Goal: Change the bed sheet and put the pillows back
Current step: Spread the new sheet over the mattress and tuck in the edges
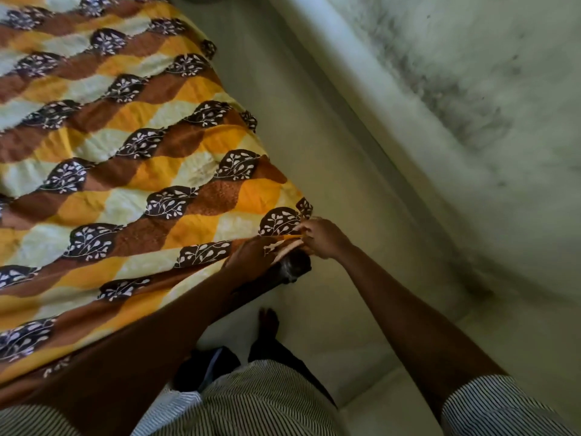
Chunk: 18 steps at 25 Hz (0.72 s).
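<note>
Head view: right hand (320, 239) pinches the bed sheet (132, 171) at its corner; left hand (251, 254) touches it, grip unclear.

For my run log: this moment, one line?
bed sheet: spread out | left hand: on corner, grip blurred | right hand: pinches edge

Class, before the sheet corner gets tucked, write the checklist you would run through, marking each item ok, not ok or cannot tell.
1. Sheet spread over the bed top: ok.
2. Right hand pinches the sheet edge at the corner: ok.
3. Left hand grips the sheet: cannot tell, blurred.
4. Corner covers the bed frame: not ok, dark frame shows.
5. Pillows back: cannot tell, none in view.
</note>
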Tool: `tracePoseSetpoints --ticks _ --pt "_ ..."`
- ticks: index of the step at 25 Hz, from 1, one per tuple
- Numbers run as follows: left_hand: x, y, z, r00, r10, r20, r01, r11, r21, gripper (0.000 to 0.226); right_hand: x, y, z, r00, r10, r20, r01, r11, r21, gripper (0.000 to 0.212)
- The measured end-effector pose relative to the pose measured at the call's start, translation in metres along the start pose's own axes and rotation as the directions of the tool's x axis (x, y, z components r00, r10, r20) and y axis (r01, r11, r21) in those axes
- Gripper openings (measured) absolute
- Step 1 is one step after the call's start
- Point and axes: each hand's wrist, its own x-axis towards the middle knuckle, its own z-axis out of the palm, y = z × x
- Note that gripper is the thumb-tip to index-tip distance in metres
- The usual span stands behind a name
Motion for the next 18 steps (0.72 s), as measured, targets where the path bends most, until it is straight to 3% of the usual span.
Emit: tracePoseSetpoints --ticks 2,5,8,14,18 --pt "-0.021 -0.009 -0.007 0.998 -0.014 -0.069 0.005 0.992 -0.126 0.038 -0.002 -0.031 0.007 0.998 -0.048 -0.039 0.052 0.994 0.096 0.025" --pt "-0.057 -0.052 -0.013 0.985 -0.074 -0.157 0.042 0.979 -0.198 0.036 -0.003 -0.077 0.030 0.993 -0.117 0.028 0.110 0.979 0.169 0.022" --pt "-0.103 -0.099 -0.021 0.948 -0.240 -0.209 0.193 0.955 -0.225 0.038 -0.005 -0.129 0.060 0.979 -0.180 0.097 0.162 0.973 0.167 0.022" --pt "-0.231 -0.194 -0.030 0.788 -0.534 -0.307 0.402 0.824 -0.400 0.037 -0.014 -0.252 0.154 0.891 -0.348 0.293 0.317 0.937 0.150 0.023" --pt "-0.336 -0.252 -0.029 0.693 -0.589 -0.414 0.368 0.784 -0.500 0.030 -0.034 -0.340 0.222 0.846 -0.395 0.359 0.380 0.918 0.115 0.023"
